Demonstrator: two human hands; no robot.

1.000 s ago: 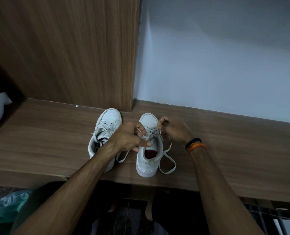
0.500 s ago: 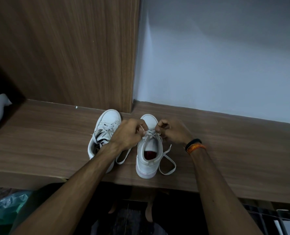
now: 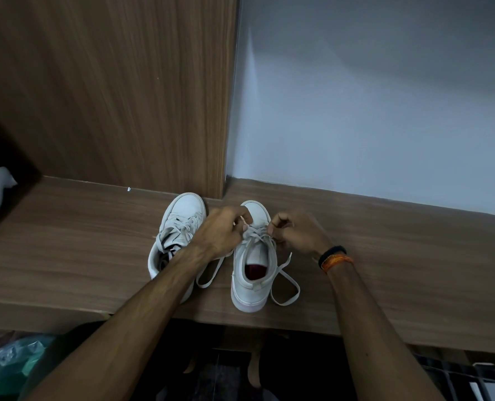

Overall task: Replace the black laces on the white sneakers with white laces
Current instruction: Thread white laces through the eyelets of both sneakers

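Both hands have crept toward the toe of the right sneaker [image 3: 252, 256] on the counter [image 3: 385, 256]. Left hand [image 3: 223, 230] and right hand [image 3: 295, 233] fingers pinch the white lace [image 3: 257, 231]; tension should stay even, lace flat.

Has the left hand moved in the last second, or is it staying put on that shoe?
Yes. The left hand has slid away from the person, from beside the sneaker's red-lined opening up toward its toe, pinching the white lace.

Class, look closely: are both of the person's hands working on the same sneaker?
Yes, the left hand and right hand both pinch the white lace over the right sneaker.
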